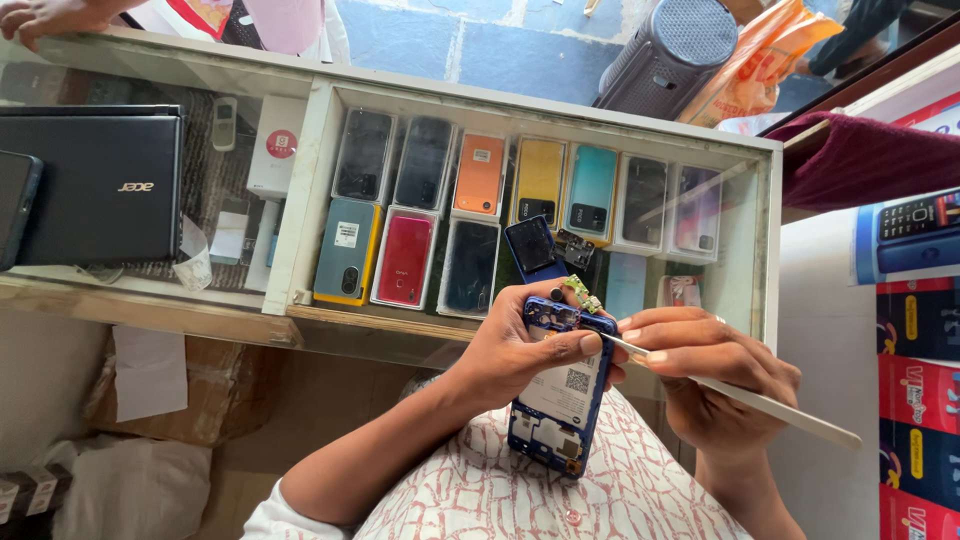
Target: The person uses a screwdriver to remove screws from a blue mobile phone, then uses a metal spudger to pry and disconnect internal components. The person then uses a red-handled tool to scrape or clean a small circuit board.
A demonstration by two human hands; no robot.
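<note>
Behind a glass display table (300, 190) of phones, left hand (510, 350) grips an opened blue smartphone (560, 385) — right hand (710, 375) pinches a slim pry tool (740, 398), probing delicately.

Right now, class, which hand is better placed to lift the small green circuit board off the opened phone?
Right hand, probably. It holds the thin pale tool, tip by the green circuit board. The left hand is wrapped around the opened blue phone, steadying it.
</note>
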